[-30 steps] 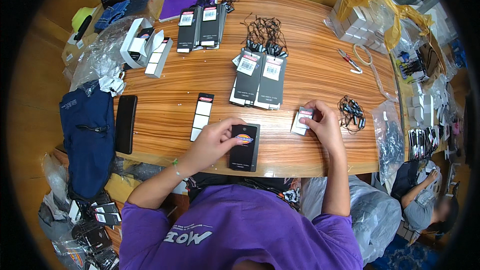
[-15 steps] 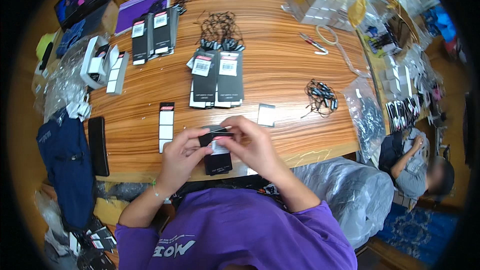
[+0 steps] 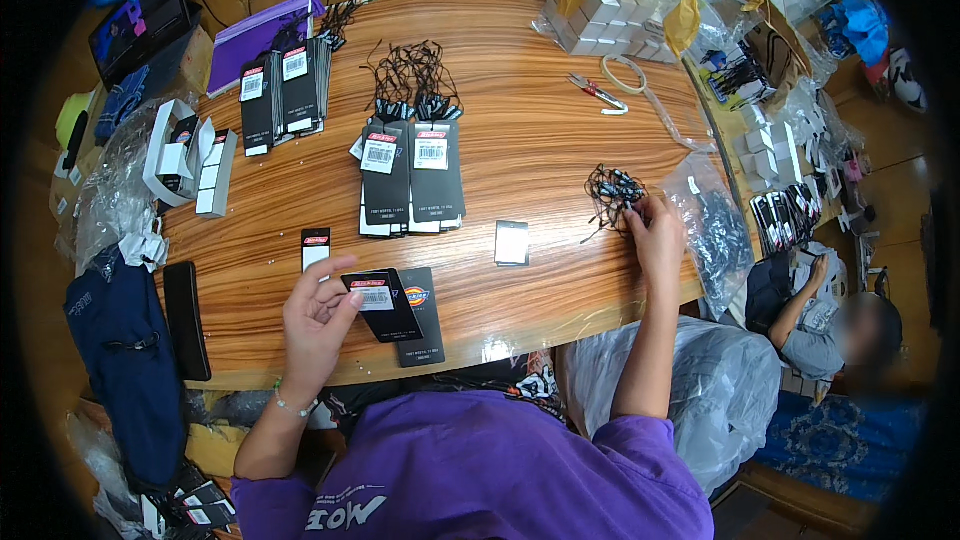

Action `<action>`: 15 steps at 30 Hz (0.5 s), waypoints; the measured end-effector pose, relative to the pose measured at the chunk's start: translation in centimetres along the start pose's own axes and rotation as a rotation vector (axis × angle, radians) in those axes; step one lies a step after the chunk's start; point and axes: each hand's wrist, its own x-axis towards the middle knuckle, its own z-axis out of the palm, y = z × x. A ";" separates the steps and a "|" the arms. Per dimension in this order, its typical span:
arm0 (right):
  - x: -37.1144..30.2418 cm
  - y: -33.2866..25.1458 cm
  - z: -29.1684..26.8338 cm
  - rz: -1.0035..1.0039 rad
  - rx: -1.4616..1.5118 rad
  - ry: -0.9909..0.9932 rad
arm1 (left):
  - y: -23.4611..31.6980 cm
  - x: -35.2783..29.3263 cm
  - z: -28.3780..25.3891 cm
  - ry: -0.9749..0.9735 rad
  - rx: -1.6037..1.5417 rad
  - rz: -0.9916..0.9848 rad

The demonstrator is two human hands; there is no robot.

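Note:
A black hang tag with a white barcode sticker is pinched at its left edge by my left hand. It hangs tilted over another dark tag near the table's front edge. My right hand reaches to a small heap of black tag strings, thumb and fingertips closed on a string at its near right side. Left of centre lies a strip of white stickers, partly behind my left hand. A small white-faced card sits between my hands.
Stacks of strung black tags stand mid-table, with more tags at the far left. A white box, red-handled snips, a tape ring and a plastic bag lie around. Another person sits at the right.
My right hand has left the tags and moved right to the string heap. My left hand has shifted slightly left, still holding a tag. The view has shifted a little.

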 end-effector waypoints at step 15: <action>2.9 -3.4 -6.1 -0.103 0.551 0.147 | 3.5 0.9 -0.4 -0.215 0.272 0.113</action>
